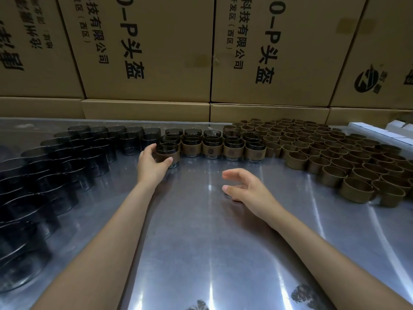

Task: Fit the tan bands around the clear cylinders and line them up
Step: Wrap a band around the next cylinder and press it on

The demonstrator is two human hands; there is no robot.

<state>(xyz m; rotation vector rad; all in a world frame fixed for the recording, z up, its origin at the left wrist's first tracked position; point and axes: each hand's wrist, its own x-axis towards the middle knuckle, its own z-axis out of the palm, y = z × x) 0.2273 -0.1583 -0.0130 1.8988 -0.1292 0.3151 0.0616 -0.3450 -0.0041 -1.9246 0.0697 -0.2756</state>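
Head view is showing the left hand [152, 163] gripping a banded cylinder [168, 154], fingers curled behind it and thumb pressing the tan band at the front. It is setting the piece on the steel worktop [201, 242] at the left end of the finished row [221, 147] toward the far edge, probably so the line is growing in order. The right hand [243, 189] is hovering just above the middle of the worktop, fingers loosely spread and holding nothing, seemingly free to fetch the next part. Bare clear cylinders [67, 157] are massing along the left edge and loose tan bands [335, 157] along the right, each stock lying nearest the hand likely to take it. Cardboard boxes [156, 52] are standing behind the far edge.
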